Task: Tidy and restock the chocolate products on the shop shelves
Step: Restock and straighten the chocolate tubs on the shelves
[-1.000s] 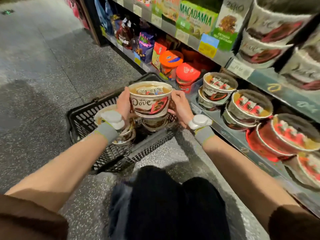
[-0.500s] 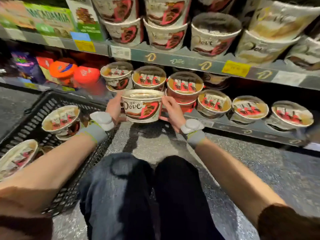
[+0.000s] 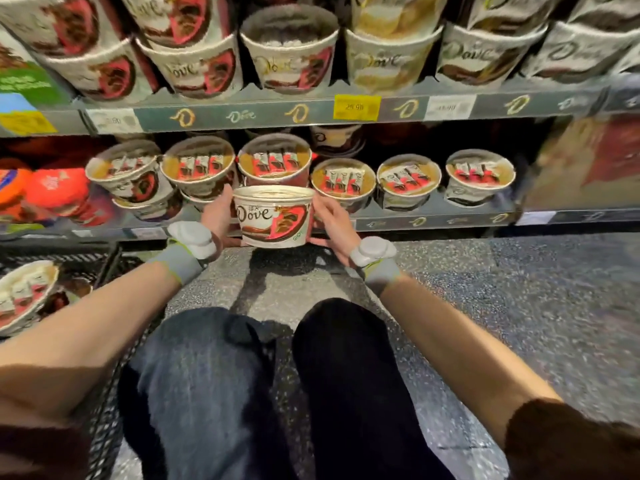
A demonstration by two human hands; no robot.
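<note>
A white Dove chocolate tub (image 3: 273, 216) with a red and brown swirl is held upright between both hands, just in front of the bottom shelf (image 3: 433, 221). My left hand (image 3: 218, 216) presses its left side and my right hand (image 3: 332, 223) its right side. Behind it on the bottom shelf stands a row of several similar tubs (image 3: 343, 181), some stacked two high. The shelf above (image 3: 242, 116) carries more stacked Dove tubs (image 3: 289, 46).
A black wire basket (image 3: 104, 268) sits on the floor at the left with another Dove tub (image 3: 24, 296) in it. Orange and red round tins (image 3: 52, 192) stand at the shelf's left end. My knees (image 3: 277, 375) are below, on the speckled floor (image 3: 519, 289).
The tub has gone from above the basket rightward to the front of the bottom shelf, still held in both hands. My view has turned to face the shelves squarely.
</note>
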